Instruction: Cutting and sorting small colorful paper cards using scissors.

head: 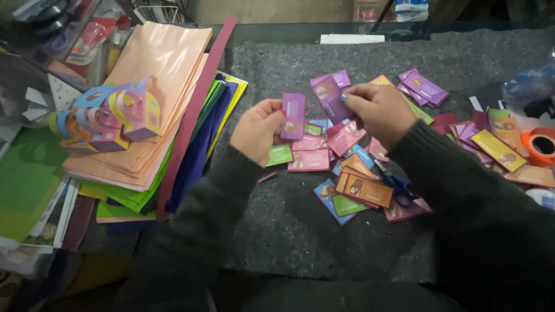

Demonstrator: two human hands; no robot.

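Both grips closed: left hand (258, 128) pinches a purple card (293, 115), right hand (378, 111) another purple card (329, 95); sorting cards, I judge.

My right hand (378, 110) covers part of the purple card (329, 95) it pinches. The scissors (396, 185) lie half buried under cards. The orange tape roll (540, 144) is cut off at the right edge. Card pictures are blurred.
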